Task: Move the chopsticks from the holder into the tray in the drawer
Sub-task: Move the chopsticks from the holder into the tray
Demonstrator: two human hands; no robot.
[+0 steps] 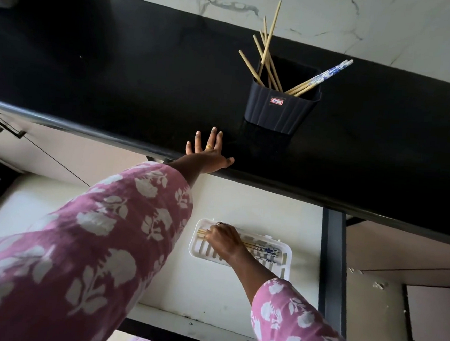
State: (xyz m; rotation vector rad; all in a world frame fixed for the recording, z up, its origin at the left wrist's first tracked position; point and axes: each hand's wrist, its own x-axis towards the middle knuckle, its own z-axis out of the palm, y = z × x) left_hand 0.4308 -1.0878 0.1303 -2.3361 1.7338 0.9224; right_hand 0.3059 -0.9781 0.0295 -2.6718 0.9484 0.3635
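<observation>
A dark ribbed holder [280, 108] stands on the black countertop [118, 81] with several plain bamboo chopsticks [267, 43] and a blue-patterned pair [323, 75] leaning out of it. Below, in the open drawer [222, 291], lies a white slotted tray [199, 245]. My right hand [223, 240] rests in the tray, fingers closed on chopsticks [264, 250] with blue-patterned ends that lie across it. My left hand [207, 153] lies flat on the counter's front edge, fingers spread, holding nothing.
A marble-look wall [312, 10] runs behind the counter. A cabinet handle [4, 126] shows at left under the counter edge. The drawer's dark side panel [332, 259] stands right of the tray. Pink floral sleeves cover both arms.
</observation>
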